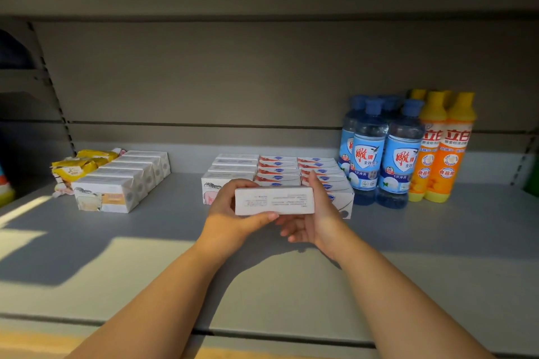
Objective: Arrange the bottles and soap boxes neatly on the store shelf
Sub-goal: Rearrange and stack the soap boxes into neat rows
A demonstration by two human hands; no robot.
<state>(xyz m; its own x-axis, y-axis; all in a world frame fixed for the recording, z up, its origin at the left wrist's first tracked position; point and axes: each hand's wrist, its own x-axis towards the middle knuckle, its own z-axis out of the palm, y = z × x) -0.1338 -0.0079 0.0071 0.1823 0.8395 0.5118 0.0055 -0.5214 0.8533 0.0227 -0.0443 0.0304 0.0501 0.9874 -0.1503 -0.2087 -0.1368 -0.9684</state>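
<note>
Over grey shelf (423,245), left hand (229,213) and right hand (319,214) grip soap box (274,201), partly hiding stacked boxes (280,169).

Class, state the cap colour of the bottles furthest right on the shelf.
The caps are yellow; the head view shows them.

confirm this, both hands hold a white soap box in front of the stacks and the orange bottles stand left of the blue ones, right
Not quite: the head view shows the orange bottles standing right of the blue bottles, not left. The rest holds: left hand and right hand hold the white soap box in front of the stacks.
</note>
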